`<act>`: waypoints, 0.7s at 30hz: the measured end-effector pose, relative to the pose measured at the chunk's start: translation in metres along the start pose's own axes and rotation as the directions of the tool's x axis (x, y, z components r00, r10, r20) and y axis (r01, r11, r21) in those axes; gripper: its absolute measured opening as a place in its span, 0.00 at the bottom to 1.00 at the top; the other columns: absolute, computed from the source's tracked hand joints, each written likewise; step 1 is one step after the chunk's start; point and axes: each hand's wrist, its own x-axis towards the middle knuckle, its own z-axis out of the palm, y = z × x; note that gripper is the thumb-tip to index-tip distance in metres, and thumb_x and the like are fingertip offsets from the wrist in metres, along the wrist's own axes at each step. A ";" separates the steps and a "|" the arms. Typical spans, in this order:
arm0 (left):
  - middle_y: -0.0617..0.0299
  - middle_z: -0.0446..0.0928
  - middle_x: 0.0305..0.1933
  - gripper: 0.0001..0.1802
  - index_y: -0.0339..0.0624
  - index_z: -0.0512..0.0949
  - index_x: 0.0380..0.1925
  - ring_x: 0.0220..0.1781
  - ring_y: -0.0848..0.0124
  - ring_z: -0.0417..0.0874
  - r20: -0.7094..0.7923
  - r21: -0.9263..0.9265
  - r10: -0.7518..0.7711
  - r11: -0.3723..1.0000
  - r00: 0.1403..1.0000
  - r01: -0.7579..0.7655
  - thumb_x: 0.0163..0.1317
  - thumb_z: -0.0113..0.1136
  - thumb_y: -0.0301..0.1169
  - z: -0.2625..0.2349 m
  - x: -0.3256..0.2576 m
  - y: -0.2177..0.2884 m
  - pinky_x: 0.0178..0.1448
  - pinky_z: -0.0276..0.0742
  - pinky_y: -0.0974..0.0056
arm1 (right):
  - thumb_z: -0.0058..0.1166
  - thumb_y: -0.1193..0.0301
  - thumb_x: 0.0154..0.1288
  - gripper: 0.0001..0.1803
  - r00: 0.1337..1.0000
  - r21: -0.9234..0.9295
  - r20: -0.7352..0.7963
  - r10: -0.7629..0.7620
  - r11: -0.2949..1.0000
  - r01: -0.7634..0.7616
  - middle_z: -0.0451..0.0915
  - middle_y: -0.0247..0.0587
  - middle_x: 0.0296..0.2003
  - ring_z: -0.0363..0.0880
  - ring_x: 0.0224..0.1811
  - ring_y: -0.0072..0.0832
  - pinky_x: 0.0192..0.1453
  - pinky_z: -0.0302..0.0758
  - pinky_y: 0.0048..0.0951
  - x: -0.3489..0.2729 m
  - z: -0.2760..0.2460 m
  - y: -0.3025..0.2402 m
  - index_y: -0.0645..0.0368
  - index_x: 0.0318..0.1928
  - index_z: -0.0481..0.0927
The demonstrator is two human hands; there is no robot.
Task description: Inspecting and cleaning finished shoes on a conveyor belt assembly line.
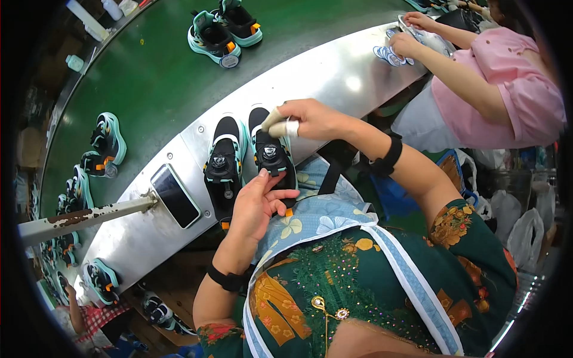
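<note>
Two black sneakers with white and mint-green trim stand side by side before me, toes away: the left sneaker (pixel 225 156) and the right sneaker (pixel 271 156). Each has a round dial on its front. My left hand (pixel 253 206) is at the right sneaker's opening, thumb and bent fingers around the tongue below the dial. Over that sneaker's toe is my right hand (pixel 307 121), with pale finger covers on two fingers and a white band round one. Those two covered tips are close together; anything between them is too small to make out.
A phone (pixel 175 196) lies on the metal ledge (pixel 286 77), beside a rusty bar (pixel 89 218). More sneakers (pixel 224 33) stand on the green surface (pixel 149 71) beyond and at left. A co-worker in pink (pixel 483 89) handles blue-and-white tags (pixel 389 56) at right.
</note>
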 end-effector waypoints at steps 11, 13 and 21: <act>0.51 0.77 0.48 0.21 0.28 0.72 0.50 0.50 0.61 0.84 -0.004 0.047 0.071 0.996 0.997 -0.070 0.73 0.44 0.39 0.008 0.014 -0.007 0.17 0.76 0.71 | 0.63 0.67 0.56 0.12 0.988 0.444 0.152 -0.005 0.894 -0.064 0.76 0.43 0.34 0.78 0.37 0.34 0.41 0.72 0.32 0.000 0.016 -0.006 0.58 0.39 0.83; 0.52 0.77 0.47 0.20 0.29 0.72 0.49 0.52 0.61 0.83 -0.014 0.006 0.087 0.996 0.996 -0.087 0.74 0.43 0.39 0.003 0.012 -0.012 0.19 0.78 0.71 | 0.64 0.67 0.56 0.13 0.973 0.198 0.231 0.006 0.979 -0.053 0.76 0.44 0.33 0.79 0.37 0.34 0.41 0.73 0.33 -0.002 -0.006 -0.029 0.59 0.40 0.82; 0.53 0.74 0.50 0.19 0.30 0.71 0.49 0.56 0.59 0.80 0.016 -0.004 0.146 0.989 0.989 -0.145 0.74 0.43 0.38 0.010 0.011 -0.013 0.26 0.83 0.70 | 0.64 0.64 0.56 0.15 0.998 -0.380 0.069 0.001 0.925 0.025 0.78 0.50 0.28 0.79 0.32 0.47 0.35 0.73 0.40 -0.018 -0.009 -0.039 0.60 0.40 0.82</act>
